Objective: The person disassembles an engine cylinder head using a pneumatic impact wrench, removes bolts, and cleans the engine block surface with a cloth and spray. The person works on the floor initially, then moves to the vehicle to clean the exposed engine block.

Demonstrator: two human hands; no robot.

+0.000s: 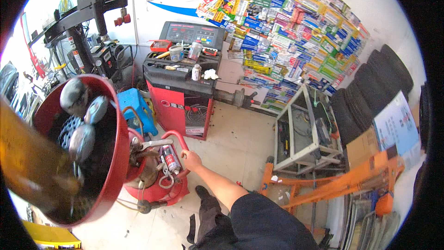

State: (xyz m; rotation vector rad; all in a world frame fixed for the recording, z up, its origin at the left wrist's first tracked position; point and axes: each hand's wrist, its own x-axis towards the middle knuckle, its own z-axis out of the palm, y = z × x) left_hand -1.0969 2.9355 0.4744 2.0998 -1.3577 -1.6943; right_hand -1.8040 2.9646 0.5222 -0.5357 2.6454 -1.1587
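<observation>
Low in the middle of the workshop, one right hand (190, 160) is in view, fingers curled around one red tubular handle (179, 137) on a red wheeled unit (180, 193) — a firm grip; the left hand's state I cannot tell. Just beside the grip, one red-and-silver spray can (171, 159) sits on the unit.

Over to the left, one big red basin (121, 141) tilts its mouth this way, and I count three rounded grey objects (82, 142) inside, one amber blur (32, 153) crossing in front. Behind stands one blue stool (135, 109), then one red-and-black machine (178, 104) carrying two tubs (176, 53), one white bottle (196, 72) and one white wad (211, 74) — side by side, those last two.
</observation>
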